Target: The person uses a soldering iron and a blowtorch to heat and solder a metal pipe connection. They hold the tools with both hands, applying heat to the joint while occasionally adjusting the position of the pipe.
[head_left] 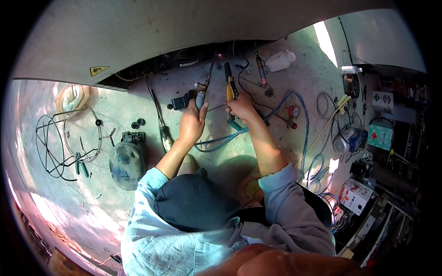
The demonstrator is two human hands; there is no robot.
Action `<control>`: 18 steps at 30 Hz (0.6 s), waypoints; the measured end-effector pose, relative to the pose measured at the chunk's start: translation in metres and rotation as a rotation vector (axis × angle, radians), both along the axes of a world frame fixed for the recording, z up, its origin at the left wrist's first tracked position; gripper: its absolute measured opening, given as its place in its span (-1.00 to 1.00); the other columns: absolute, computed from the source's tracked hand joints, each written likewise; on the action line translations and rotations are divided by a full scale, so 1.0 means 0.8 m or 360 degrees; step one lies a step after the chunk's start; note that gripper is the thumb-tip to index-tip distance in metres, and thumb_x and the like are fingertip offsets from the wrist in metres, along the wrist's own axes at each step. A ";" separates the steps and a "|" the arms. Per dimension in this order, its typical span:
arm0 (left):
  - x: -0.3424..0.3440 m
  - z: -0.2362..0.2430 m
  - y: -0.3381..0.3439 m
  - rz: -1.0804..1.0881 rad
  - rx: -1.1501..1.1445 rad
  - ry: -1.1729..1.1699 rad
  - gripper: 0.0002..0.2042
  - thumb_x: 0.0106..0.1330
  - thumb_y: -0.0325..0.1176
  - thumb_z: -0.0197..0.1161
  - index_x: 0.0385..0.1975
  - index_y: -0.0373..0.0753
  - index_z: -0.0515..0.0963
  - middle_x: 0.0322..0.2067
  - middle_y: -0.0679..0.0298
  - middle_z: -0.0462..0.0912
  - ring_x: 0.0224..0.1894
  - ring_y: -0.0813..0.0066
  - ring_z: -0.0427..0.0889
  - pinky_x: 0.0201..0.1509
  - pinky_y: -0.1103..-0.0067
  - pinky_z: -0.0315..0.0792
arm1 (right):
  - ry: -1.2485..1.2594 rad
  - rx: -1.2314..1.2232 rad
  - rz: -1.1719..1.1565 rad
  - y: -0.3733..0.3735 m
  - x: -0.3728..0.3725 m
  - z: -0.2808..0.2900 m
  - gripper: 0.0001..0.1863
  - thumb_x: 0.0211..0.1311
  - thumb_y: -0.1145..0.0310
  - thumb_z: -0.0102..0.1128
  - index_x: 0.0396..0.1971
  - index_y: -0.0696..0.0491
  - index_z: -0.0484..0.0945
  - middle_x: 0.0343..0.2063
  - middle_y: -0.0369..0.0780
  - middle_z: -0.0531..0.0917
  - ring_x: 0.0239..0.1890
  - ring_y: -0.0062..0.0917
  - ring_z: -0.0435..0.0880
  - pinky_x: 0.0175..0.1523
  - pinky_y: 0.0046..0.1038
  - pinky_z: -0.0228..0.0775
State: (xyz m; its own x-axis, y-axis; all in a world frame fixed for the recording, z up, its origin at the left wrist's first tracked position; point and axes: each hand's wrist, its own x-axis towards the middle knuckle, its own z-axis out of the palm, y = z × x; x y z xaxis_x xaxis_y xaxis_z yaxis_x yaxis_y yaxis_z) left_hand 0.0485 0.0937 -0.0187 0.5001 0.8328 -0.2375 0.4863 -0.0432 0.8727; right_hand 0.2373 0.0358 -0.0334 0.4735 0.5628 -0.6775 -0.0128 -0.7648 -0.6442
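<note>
My left hand (192, 122) is closed around the blue-grey handle of a gas torch (200, 97). Its thin neck points up toward a small pinkish glow (220, 56) in the dark gap under a large pale panel. My right hand (241, 108) is closed, with its fingertips at the end of a thin rod (214, 110) that runs toward my left hand. Right beyond those fingers is a yellow-and-black tool (231, 85); whether the hand touches it, I cannot tell. Blue hoses (221, 141) curve across the floor beneath my arms.
The pale panel (184, 27) overhangs the far side. A dark round compressor-like part (126, 165) and wire rack (50, 147) are at left. To the right lie a white plastic bottle (281, 60), pressure gauge (293, 111), blue motor pump (347, 141) and cluttered shelves (400, 152).
</note>
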 end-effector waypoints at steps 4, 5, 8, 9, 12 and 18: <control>0.000 0.000 0.000 -0.0009 0.0010 0.0025 -0.67 0.38 -0.14 0.05 -0.29 -0.34 0.30 -0.59 -0.19 0.51 -0.47 -0.25 0.51 -0.47 0.13 0.35 | 0.0043 -0.0012 -0.0019 0.001 -0.001 0.002 -0.87 0.10 0.42 0.05 -0.42 0.17 0.49 -0.65 -0.23 0.59 -0.68 -0.59 0.52 -0.63 -0.49 0.25; 0.000 0.001 0.000 -0.0012 0.0010 0.0036 -0.68 0.38 -0.14 0.05 -0.29 -0.34 0.30 -0.59 -0.19 0.51 -0.47 -0.25 0.51 -0.47 0.13 0.35 | 0.0045 -0.0005 -0.0026 0.001 -0.002 0.003 -0.87 0.10 0.43 0.05 -0.42 0.17 0.49 -0.65 -0.23 0.59 -0.67 -0.59 0.52 -0.63 -0.49 0.25; -0.002 -0.003 -0.003 -0.0011 0.0052 -0.0002 -0.68 0.38 -0.14 0.05 -0.29 -0.34 0.31 -0.59 -0.18 0.51 -0.47 -0.26 0.51 -0.47 0.12 0.35 | 0.0051 0.0012 -0.0040 0.002 -0.002 0.005 -0.88 0.10 0.44 0.04 -0.42 0.18 0.49 -0.64 -0.22 0.59 -0.65 -0.59 0.55 -0.62 -0.50 0.26; -0.003 -0.003 -0.004 -0.0016 0.0056 0.0000 -0.68 0.38 -0.14 0.05 -0.28 -0.34 0.31 -0.59 -0.18 0.51 -0.47 -0.26 0.51 -0.47 0.12 0.35 | 0.0055 0.0016 -0.0042 0.002 -0.001 0.006 -0.89 0.10 0.45 0.04 -0.42 0.18 0.48 -0.63 -0.22 0.59 -0.64 -0.58 0.56 -0.61 -0.50 0.27; -0.006 -0.001 -0.006 -0.0030 0.0055 0.0011 -0.68 0.38 -0.13 0.05 -0.28 -0.34 0.31 -0.60 -0.18 0.51 -0.47 -0.25 0.52 -0.47 0.12 0.36 | 0.0049 -0.0003 -0.0017 0.005 0.000 0.009 -0.88 0.10 0.45 0.05 -0.41 0.19 0.49 -0.63 -0.22 0.59 -0.60 -0.57 0.60 -0.59 -0.50 0.31; -0.008 0.001 -0.006 -0.0045 0.0050 0.0045 -0.67 0.38 -0.12 0.04 -0.28 -0.34 0.31 -0.60 -0.17 0.51 -0.46 -0.25 0.53 -0.47 0.12 0.36 | 0.0025 -0.0104 0.0023 0.017 0.010 0.005 -0.87 0.16 0.48 0.08 -0.37 0.23 0.52 -0.59 -0.23 0.58 -0.64 -0.67 0.49 -0.57 -0.62 0.31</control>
State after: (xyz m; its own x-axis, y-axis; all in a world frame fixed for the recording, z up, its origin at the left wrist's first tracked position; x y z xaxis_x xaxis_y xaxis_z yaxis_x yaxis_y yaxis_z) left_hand 0.0421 0.0885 -0.0179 0.5169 0.8258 -0.2256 0.5089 -0.0845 0.8566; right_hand 0.2450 0.0498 -0.0291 0.4547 0.5236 -0.7205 -0.0113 -0.8055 -0.5925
